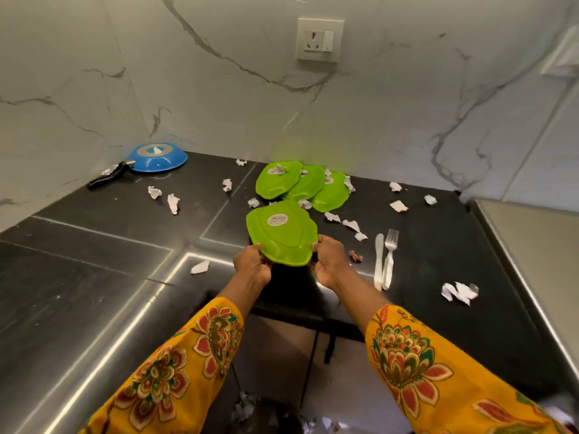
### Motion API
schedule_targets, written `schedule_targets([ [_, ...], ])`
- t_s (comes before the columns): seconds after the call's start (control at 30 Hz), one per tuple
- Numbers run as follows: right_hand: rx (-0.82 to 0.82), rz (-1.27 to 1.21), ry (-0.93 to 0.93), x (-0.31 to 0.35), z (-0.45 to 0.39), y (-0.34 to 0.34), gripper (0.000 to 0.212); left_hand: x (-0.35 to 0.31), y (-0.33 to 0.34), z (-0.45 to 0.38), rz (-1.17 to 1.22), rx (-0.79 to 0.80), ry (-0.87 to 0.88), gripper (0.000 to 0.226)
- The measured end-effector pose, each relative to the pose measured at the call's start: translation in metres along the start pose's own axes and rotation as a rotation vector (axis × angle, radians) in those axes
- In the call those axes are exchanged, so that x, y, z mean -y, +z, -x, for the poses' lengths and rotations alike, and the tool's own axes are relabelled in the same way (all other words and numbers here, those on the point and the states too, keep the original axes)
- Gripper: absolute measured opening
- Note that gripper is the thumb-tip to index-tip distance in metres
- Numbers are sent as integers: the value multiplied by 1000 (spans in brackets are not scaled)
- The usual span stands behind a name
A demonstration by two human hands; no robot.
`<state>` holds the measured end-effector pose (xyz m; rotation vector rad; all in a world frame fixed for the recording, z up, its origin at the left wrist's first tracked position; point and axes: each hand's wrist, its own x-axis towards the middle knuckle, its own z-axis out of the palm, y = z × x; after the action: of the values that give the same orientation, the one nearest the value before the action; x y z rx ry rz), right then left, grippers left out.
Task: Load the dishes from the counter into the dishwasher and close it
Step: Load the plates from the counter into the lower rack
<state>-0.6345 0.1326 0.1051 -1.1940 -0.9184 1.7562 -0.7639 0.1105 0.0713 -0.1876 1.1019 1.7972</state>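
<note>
Head view: left hand and right hand each pinch the near rim of an upturned green plate, mid-frame over the black tabletop. Edge-only grip, so it could tip or slip. Three more plates behind carry paper scraps; scraps may fall off when lifted.

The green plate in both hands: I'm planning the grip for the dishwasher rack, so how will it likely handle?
The green plate probably stays stiff: held only at its near edge by left hand and right hand, it shows no sag. It looks like thin plastic, so likely light and not fragile.
</note>
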Motion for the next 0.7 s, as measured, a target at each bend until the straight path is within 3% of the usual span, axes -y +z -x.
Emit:
schedule_targets([
  [0.17, -81, 26, -25, -2, 44, -52, 38, 30, -3, 45, -19, 19, -24, 16],
  [0.3, -199, 124, -21, -3, 68, -99, 34, 62, -5, 72, -84, -6, -83, 36],
  [0.7, -513, 314, -105, 5, 140, -248, 38, 182, 31, 156, -205, 95, -211, 34],
])
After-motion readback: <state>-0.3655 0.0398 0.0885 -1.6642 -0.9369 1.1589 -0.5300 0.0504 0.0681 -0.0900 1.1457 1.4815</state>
